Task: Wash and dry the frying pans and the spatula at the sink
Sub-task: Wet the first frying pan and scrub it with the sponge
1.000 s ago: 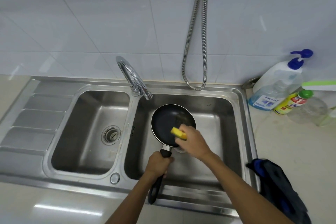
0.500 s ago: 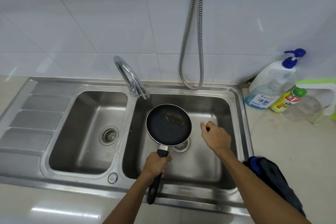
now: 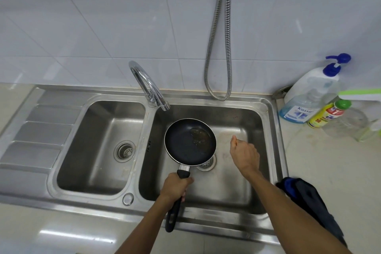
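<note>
Presently, washing is in hand on one pan. The left hand (image 3: 175, 185) is clamped round the black handle (image 3: 174, 212) of the frying pan (image 3: 185, 142), held roughly level over the right basin of the sink (image 3: 237, 114), above its drain (image 3: 206, 164) and near the faucet (image 3: 148, 86) spout. A greasy patch (image 3: 200, 136) sits on the pan's far-right floor, and no water runs. The right hand (image 3: 244, 155) hovers right of the pan, apart from it; whether its fingers hold anything cannot be told.

Judgement: cleaning is unfinished, and the next move calls for water or detergent on that patch. No spatula is seen.

Surroundings: beige counter (image 3: 319, 161), white tiled wall (image 3: 103, 27), hanging metal hose (image 3: 218, 47). Bottles (image 3: 309, 97) stand far right and a dark cloth (image 3: 305, 198) lies near right.
</note>
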A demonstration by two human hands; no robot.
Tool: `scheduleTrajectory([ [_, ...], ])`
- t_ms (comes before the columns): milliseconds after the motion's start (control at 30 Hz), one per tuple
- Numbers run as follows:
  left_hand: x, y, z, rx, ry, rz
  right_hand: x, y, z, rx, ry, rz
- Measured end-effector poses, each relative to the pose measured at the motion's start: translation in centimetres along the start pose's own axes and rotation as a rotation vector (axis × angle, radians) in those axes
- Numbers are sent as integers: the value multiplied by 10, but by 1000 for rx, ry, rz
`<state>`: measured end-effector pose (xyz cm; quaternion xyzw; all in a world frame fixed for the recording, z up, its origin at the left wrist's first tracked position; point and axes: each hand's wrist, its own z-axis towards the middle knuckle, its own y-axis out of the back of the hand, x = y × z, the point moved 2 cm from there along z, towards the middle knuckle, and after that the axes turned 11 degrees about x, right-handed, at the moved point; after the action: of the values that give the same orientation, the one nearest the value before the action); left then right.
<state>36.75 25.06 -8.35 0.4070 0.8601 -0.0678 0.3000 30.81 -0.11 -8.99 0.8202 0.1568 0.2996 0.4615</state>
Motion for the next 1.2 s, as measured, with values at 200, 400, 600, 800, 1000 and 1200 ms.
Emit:
scheduleTrajectory([
  [200,-3,-2,0,-1,-5,3,-5,-3,6,-11,-31,75],
  [400,-5,-4,-1,13,2,-29,-11,5,15,52,58,183],
  [600,-4,-9,0,28,12,-74,-36,39,29,49,151,264],
  [800,-3,-20,3,57,7,-103,-86,72,34,-131,80,-31],
  [1000,-6,-29,8,68,12,-120,-146,82,34,-86,-63,-105],
  [1200,-14,-36,9,66,25,-186,-135,81,19,-177,-99,-202],
])
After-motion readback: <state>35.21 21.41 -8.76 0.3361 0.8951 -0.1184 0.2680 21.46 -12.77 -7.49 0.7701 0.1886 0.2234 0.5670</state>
